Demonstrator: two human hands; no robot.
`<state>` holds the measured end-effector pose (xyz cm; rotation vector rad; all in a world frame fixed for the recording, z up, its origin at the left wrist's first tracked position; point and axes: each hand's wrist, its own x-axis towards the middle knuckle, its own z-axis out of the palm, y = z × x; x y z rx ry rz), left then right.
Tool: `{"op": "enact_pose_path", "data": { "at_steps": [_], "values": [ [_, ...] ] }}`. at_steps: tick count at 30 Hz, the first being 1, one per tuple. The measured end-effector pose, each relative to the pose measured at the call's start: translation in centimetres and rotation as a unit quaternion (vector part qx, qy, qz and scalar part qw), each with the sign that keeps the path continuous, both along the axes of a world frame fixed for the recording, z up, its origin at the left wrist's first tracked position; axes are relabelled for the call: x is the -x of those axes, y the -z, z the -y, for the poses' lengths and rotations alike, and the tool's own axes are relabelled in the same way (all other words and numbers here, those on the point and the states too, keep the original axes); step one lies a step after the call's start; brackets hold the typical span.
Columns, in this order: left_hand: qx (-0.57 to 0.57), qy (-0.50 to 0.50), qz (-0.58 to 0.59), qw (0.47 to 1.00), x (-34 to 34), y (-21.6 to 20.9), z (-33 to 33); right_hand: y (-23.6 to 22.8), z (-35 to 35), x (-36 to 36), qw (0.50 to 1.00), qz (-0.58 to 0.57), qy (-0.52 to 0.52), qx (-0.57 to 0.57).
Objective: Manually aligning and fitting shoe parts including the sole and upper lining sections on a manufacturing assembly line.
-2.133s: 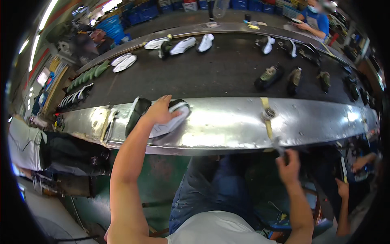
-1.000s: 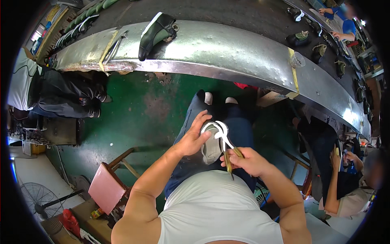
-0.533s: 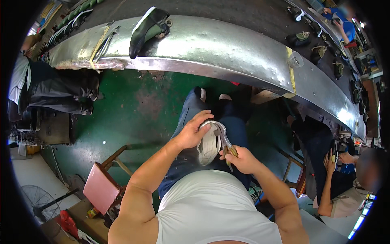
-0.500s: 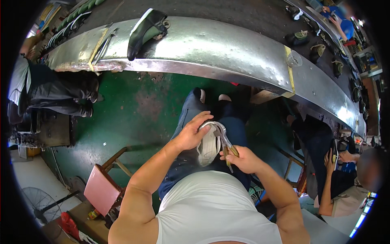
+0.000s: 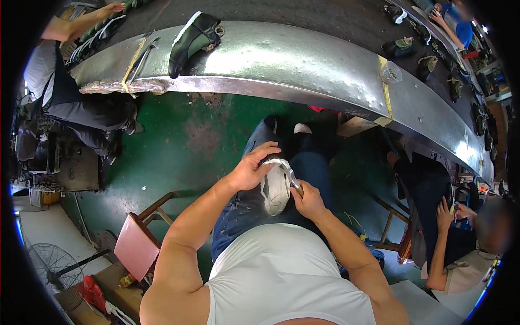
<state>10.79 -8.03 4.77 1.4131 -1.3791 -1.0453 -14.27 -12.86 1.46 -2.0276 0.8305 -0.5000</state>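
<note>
Our left hand (image 5: 252, 169) is wrapped around the far end of a pale shoe (image 5: 276, 194), thumb on the near face and fingers over the far edge, so the grip is pinching it firmly. The shoe lies just below and right of that thumb, on our lap, with what seems to be its sole turned up; our thighs probably serve as a rest, leaving its right edge within reach.

Just right of the left grip, our right hand (image 5: 309, 199) is closed around the handles of metal pincers (image 5: 291, 176). Their head slants up to the shoe's right edge, perhaps for leverage, but we cannot tell whether the jaws bite on it.

Well beyond both grips, a black-and-green shoe (image 5: 196, 46) sits on the metal ledge (image 5: 281, 62), presumably parked there to free our hands. Farther right on the ledge is a clear cup (image 5: 391, 72), perhaps placed within arm's reach.
</note>
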Motion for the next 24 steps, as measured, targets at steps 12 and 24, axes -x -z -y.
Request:
{"op": "enact_pose_path", "data": {
  "at_steps": [12, 24],
  "values": [
    [-0.145, -0.133, -0.208, 0.958, 5.0, -0.4, -1.9, -7.9, -1.5, 3.9, 0.974, -0.204, -0.096, -0.026],
    [0.095, 0.014, -0.042, 0.994, 6.5, -6.1, -4.9, -9.4, -0.6, 9.6, 0.981, -0.042, -0.167, -0.092]
  ]
}}
